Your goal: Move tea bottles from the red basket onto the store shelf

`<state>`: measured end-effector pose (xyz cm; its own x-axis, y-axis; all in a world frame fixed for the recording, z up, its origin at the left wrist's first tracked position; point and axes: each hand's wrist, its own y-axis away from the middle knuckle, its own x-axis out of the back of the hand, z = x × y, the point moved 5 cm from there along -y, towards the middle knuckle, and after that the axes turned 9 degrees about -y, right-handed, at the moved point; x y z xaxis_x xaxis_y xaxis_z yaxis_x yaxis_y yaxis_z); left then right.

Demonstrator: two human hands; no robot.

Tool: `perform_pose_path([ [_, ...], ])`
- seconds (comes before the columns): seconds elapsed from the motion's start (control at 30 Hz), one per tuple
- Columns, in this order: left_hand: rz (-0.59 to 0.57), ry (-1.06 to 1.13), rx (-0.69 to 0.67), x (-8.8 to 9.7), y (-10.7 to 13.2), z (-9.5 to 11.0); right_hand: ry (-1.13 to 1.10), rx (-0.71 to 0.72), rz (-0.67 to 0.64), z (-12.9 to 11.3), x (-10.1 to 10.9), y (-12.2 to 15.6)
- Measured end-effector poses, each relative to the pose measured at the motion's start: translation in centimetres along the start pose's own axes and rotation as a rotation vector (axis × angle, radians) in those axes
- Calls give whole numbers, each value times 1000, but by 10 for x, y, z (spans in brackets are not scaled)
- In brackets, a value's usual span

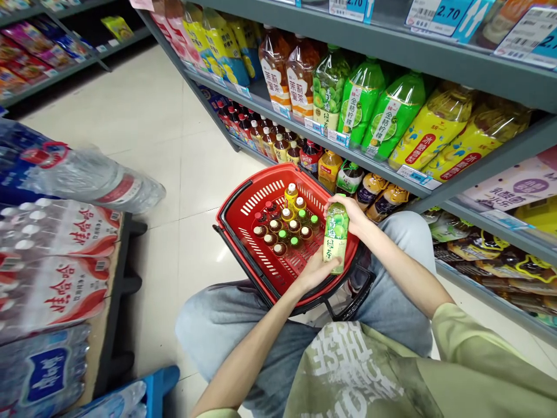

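Between my two hands is a green tea bottle [335, 237] with a pale green label, held tilted slightly over the near right part of a red shopping basket [232, 216]. My right hand [351, 210] is closed around its top, mostly covering the cap. Lower down, my left hand [314, 270] grips the bottle's base, the thumb lying across the front and the other fingers hidden behind. Inside the basket stand several small drink bottles [275, 225] with white, green and dark red caps, and one yellow-labelled bottle [290, 195].
Drink shelves [369, 157] rise ahead and to the right, with large tea bottles [354, 101] above smaller ones. Wrapped water packs [65, 284] are stacked on a pallet at left. A black basket handle [352, 299] rests near my knees. Pale floor tiles [165, 174] run between.
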<state>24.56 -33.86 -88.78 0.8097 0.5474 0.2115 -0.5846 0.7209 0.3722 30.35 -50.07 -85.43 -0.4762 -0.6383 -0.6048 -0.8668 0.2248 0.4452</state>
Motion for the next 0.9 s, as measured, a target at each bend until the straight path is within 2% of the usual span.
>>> perform_pose_path([
  [0.1, 87, -99, 51, 6, 1, -3, 16, 61, 17, -1, -1, 0],
  [0.2, 123, -124, 85, 9, 3, -9, 4, 84, 49, 0, -3, 0],
  [0.47, 339, -34, -2, 19, 13, -9, -69, 42, 144, 6, -6, -4],
  [0.53, 328, 59, 10, 20, 15, -10, -77, 25, 119, 8, -8, -5],
  [0.63, 288, 279, 43, 19, 16, -13, -83, 7, 13, 9, -16, -3],
  [0.7, 207, 503, 52, 14, 17, -12, -104, -1, -74, 8, -23, 1],
  [0.8, 25, 786, 58, 3, 19, -6, -147, -7, -173, 5, -32, 7],
  [0.9, -73, 828, 56, -2, 20, -2, -169, 23, -206, 2, -34, 10],
])
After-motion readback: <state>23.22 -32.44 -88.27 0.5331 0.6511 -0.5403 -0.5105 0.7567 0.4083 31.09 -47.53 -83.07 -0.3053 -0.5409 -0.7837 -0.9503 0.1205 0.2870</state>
